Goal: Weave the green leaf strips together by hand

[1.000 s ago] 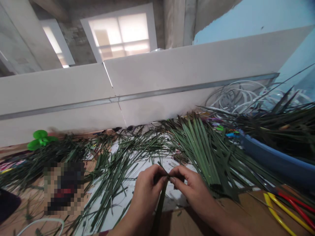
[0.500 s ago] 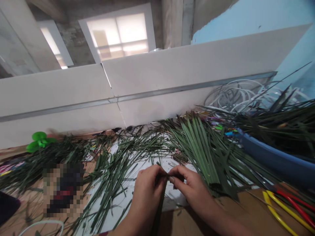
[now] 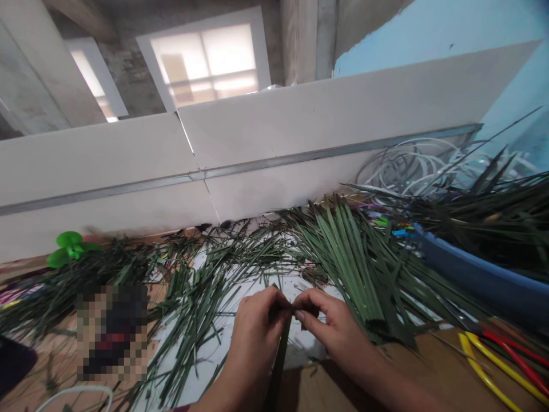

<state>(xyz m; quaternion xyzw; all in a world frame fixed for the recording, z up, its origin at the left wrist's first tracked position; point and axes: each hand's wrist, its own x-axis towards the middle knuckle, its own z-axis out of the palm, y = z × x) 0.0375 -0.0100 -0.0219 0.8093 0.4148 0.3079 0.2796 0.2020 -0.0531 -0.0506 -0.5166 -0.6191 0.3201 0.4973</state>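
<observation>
My left hand [image 3: 256,331] and my right hand [image 3: 330,323] meet at the fingertips low in the middle of the view. Both pinch the top end of one long green leaf strip [image 3: 279,360], which hangs down between my wrists toward me. Just right of my right hand lies a fanned bundle of flat green leaf strips [image 3: 355,269]. Thinner loose strips [image 3: 201,286] are scattered over a white sheet left of my left hand.
A white partition wall [image 3: 257,154] closes the back of the wooden table [image 3: 429,366]. A blue tub [image 3: 480,280] of dark leaves stands at right, with white coiled cord [image 3: 412,166] behind it. Yellow and red cords [image 3: 497,360] lie at front right. A green plastic piece [image 3: 68,246] sits at left.
</observation>
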